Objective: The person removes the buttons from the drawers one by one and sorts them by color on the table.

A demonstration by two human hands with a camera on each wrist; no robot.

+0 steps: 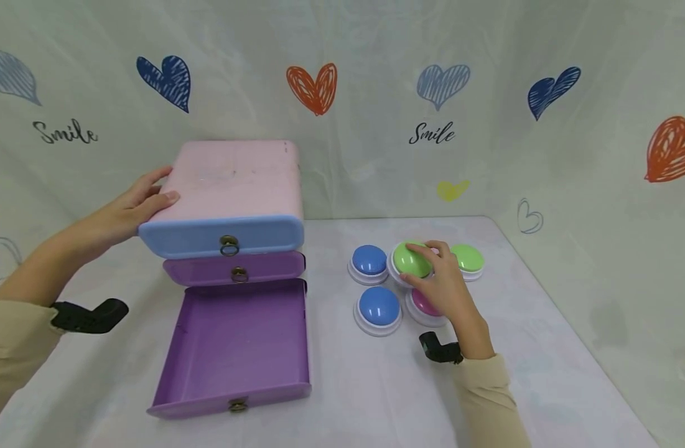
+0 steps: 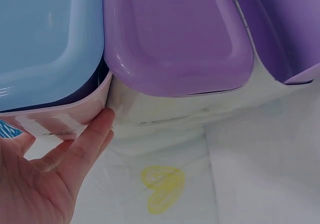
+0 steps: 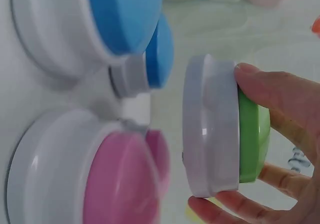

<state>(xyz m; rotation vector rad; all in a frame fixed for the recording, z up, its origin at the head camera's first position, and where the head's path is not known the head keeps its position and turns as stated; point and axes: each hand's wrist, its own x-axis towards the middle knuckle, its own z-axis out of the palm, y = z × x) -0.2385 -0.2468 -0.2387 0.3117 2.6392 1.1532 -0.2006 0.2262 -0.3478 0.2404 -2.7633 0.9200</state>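
Note:
My right hand (image 1: 444, 280) grips a green push button (image 1: 410, 260) by the white base, thumb on one side and fingers on the other. In the right wrist view this green button (image 3: 252, 136) is held apart from the table. Near it are two blue push buttons (image 1: 379, 306) and a pink push button (image 1: 425, 303); the right wrist view shows part of a second pink one (image 3: 159, 159) behind. My left hand (image 1: 139, 202) touches the left side of a drawer cabinet (image 1: 236, 177) with a pink top, its fingers extended.
The bottom purple drawer (image 1: 247, 342) is pulled far out, with nothing in it. Above it, a purple drawer (image 1: 236, 269) and a blue drawer (image 1: 221, 236) are in the cabinet. Another green push button (image 1: 468, 258) stands right of my right hand. A heart-printed cloth (image 1: 370, 162) hangs behind.

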